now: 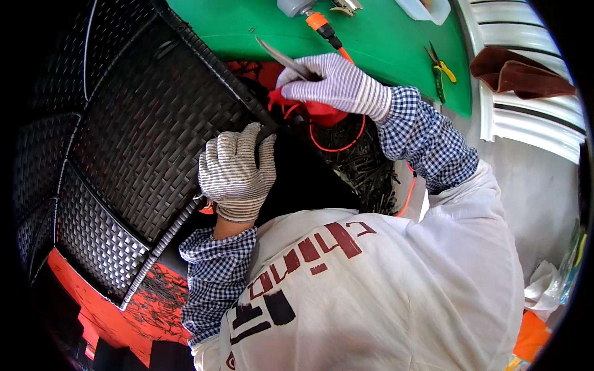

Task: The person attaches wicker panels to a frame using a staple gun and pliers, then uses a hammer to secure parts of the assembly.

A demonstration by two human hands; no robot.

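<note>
A large black woven wicker panel (167,117) with a framed edge fills the left side. At its near corner my left hand (238,167), in a striped work glove, is closed over the edge, the thumb on the inner side. Above and to the right, my right hand (340,83), in a matching glove, is closed round a narrow grey knife-like blade (279,55). Its pointed end sticks out to the upper left, over the green surface; its other end is hidden in the palm. Just below my right hand shows a red object (325,114) whose kind I cannot make out.
On the green table (396,37) lie yellow-and-green pliers (442,71) and a tool with an orange hose coupling (317,22). An orange hose (342,149) loops below my right wrist. Black wicker offcuts (365,167) are heaped there. A brown cloth (520,74) lies at the right.
</note>
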